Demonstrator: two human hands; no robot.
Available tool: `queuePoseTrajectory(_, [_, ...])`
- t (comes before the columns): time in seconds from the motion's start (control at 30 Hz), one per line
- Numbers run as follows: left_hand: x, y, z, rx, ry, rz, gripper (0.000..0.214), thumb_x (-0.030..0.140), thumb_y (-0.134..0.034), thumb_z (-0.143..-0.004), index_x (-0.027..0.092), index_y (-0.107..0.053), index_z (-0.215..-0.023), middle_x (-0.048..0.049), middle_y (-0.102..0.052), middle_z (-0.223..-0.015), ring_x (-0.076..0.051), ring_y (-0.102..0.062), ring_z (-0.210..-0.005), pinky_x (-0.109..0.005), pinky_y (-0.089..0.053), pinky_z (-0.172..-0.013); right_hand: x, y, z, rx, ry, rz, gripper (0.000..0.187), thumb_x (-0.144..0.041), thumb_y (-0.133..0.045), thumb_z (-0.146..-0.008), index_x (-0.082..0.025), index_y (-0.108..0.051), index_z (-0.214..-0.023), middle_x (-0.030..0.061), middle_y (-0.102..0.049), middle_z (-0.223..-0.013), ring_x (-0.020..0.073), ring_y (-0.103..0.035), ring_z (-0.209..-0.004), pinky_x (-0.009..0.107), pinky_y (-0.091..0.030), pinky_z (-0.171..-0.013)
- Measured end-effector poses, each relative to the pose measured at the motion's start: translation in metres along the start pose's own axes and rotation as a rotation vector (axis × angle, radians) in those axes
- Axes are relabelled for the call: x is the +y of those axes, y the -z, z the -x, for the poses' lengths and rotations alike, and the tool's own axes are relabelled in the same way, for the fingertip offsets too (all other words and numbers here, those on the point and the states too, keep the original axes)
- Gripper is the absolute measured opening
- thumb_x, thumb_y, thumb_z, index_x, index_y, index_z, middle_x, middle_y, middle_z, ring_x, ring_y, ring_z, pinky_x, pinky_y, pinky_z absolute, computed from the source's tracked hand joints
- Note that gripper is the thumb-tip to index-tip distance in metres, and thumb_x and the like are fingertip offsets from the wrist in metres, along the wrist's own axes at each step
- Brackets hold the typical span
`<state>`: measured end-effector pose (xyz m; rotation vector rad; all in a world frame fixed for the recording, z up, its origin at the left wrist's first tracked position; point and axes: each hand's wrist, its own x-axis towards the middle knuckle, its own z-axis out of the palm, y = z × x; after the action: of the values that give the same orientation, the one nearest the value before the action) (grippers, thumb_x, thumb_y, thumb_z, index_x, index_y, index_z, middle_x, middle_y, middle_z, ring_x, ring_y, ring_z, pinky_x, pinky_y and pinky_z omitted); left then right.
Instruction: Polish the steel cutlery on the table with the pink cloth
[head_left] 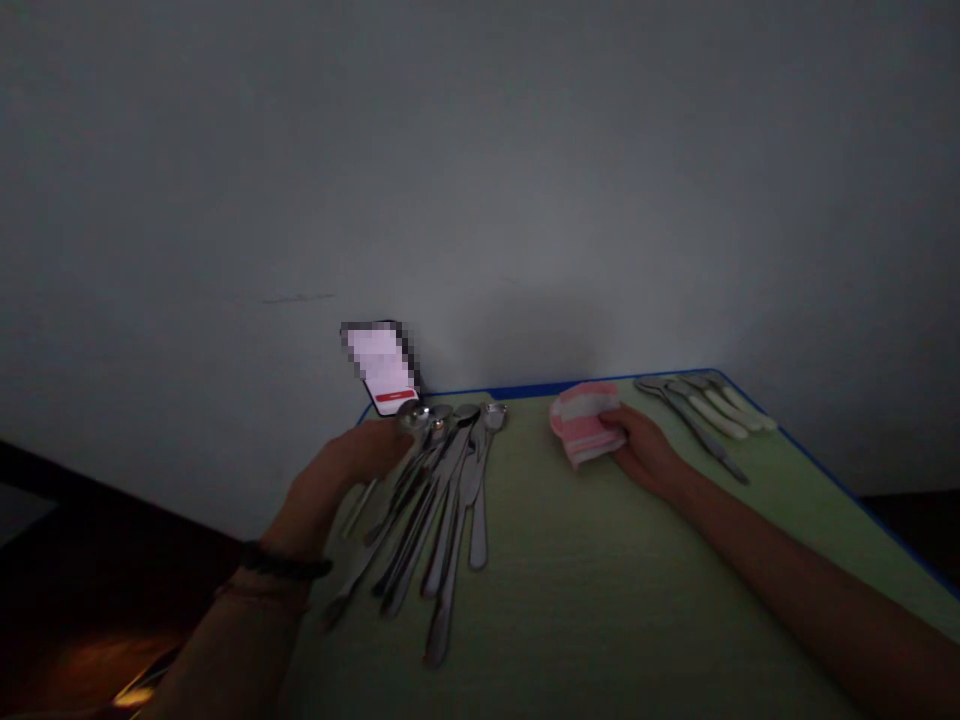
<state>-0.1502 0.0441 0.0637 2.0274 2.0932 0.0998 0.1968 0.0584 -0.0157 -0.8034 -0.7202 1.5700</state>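
Observation:
My left hand (367, 455) is at the left side of a pile of metal cutlery (450, 500), close to a shiny spoon bowl (413, 414). Its fingertips are hidden among the pieces, so whether they grip one is unclear. Most handles in the pile point down toward me. My right hand (641, 450) pinches a folded pink-and-white striped cloth (589, 425) over the middle of the table. To the right of that hand lies a dark-handled spoon (701, 435), beside several pieces of cutlery with white handles (724, 415).
The pale green tabletop (570, 570) has a blue edge and stands against a grey wall (480, 180). Behind the pile, a phone (386, 365) with a lit screen leans on the wall. Dark floor shows at the lower left.

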Motion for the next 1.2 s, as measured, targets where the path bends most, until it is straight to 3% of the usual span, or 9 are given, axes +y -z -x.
queuePoseTrajectory(0.17, [0.062, 0.001, 0.027, -0.065, -0.251, 0.421, 0.027, 0.039, -0.033, -0.087, 0.017, -0.049, -0.085, 0.0, -0.058, -0.059, -0.011, -0.052, -0.046, -0.022, -0.039, -0.047, -0.002, -0.003, 0.001, 0.001, 0.003, -0.01, 0.017, -0.012, -0.062, -0.059, -0.016, -0.063, -0.076, -0.0007, -0.064, -0.069, 0.013, -0.055, -0.064, 0.026, -0.043, -0.064])
queuePoseTrajectory(0.27, [0.104, -0.026, 0.042, -0.075, -0.336, 0.673, 0.031, 0.045, -0.034, -0.088, 0.017, -0.048, -0.094, 0.0056, -0.048, -0.052, -0.008, -0.041, -0.039, -0.019, -0.031, -0.041, -0.003, -0.005, 0.004, 0.005, -0.004, -0.003, 0.018, -0.013, -0.061, -0.06, -0.017, -0.063, -0.077, -0.0008, -0.064, -0.068, 0.0143, -0.056, -0.063, 0.029, -0.043, -0.065])
queuePoseTrajectory(0.37, [0.126, -0.059, 0.047, -0.049, -0.349, 0.751, 0.029, 0.043, -0.037, -0.087, 0.017, -0.049, -0.094, 0.0064, -0.046, -0.053, -0.007, -0.038, -0.042, -0.018, -0.028, -0.042, -0.002, -0.005, 0.005, -0.002, -0.002, 0.014, 0.015, -0.012, -0.061, -0.059, -0.017, -0.062, -0.072, -0.0022, -0.062, -0.062, 0.0131, -0.054, -0.057, 0.027, -0.042, -0.059])
queuePoseTrajectory(0.57, [0.128, -0.087, 0.047, -0.075, -0.376, 0.692, 0.031, 0.034, -0.033, -0.089, 0.017, -0.053, -0.104, 0.0043, -0.053, -0.054, -0.012, -0.048, -0.048, -0.022, -0.035, -0.05, -0.008, -0.001, 0.006, -0.044, 0.024, 0.007, 0.008, -0.02, -0.061, -0.059, -0.018, -0.062, -0.067, -0.0023, -0.062, -0.059, 0.0139, -0.054, -0.057, 0.026, -0.042, -0.056])
queuePoseTrajectory(0.7, [0.126, -0.086, 0.045, -0.103, -0.382, 0.608, 0.036, 0.039, -0.031, -0.089, 0.018, -0.06, -0.095, 0.0029, -0.056, -0.05, -0.015, -0.055, -0.051, -0.024, -0.039, -0.057, -0.016, -0.001, 0.01, -0.202, -0.071, -0.033, 0.036, -0.051, -0.05, -0.071, -0.018, -0.064, -0.07, 0.0068, -0.068, -0.074, 0.0233, -0.061, -0.081, 0.035, -0.047, -0.069])
queuePoseTrajectory(0.77, [0.125, -0.086, 0.044, -0.105, -0.374, 0.544, 0.035, 0.038, -0.032, -0.088, 0.019, -0.061, -0.089, 0.0024, -0.056, -0.049, -0.016, -0.056, -0.051, -0.025, -0.038, -0.056, -0.015, -0.003, 0.012, -0.301, -0.085, 0.032, 0.034, -0.05, -0.052, -0.071, -0.018, -0.065, -0.071, 0.0082, -0.068, -0.084, 0.0234, -0.06, -0.087, 0.036, -0.046, -0.074])
queuePoseTrajectory(0.87, [0.124, -0.087, 0.043, -0.075, -0.423, 0.444, 0.028, 0.03, -0.036, -0.085, 0.018, -0.061, -0.081, -0.0019, -0.063, -0.064, -0.017, -0.059, -0.06, -0.025, -0.038, -0.059, -0.008, -0.007, 0.016, -0.329, 0.038, 0.222, 0.018, -0.033, -0.064, -0.066, -0.02, -0.065, -0.079, 0.0049, -0.066, -0.092, 0.0192, -0.059, -0.089, 0.034, -0.045, -0.08])
queuePoseTrajectory(1.1, [0.124, -0.086, 0.046, -0.08, -0.482, 0.374, 0.028, 0.031, -0.034, -0.086, 0.018, -0.057, -0.077, -0.0028, -0.061, -0.065, -0.016, -0.056, -0.059, -0.024, -0.035, -0.055, 0.008, -0.017, 0.026, -0.179, 0.39, 0.647, 0.05, -0.021, -0.075, -0.054, -0.024, -0.057, -0.1, 0.0024, -0.058, -0.096, 0.0145, -0.054, -0.081, 0.03, -0.045, -0.073])
queuePoseTrajectory(1.2, [0.123, -0.085, 0.047, -0.084, -0.536, 0.367, 0.027, 0.029, -0.033, -0.087, 0.018, -0.056, -0.078, -0.0014, -0.059, -0.061, -0.014, -0.055, -0.055, -0.023, -0.035, -0.055, 0.011, -0.016, 0.025, -0.116, 0.456, 0.676, 0.048, -0.02, -0.075, -0.053, -0.025, -0.057, -0.096, 0.0019, -0.057, -0.093, 0.0147, -0.053, -0.078, 0.029, -0.044, -0.069])
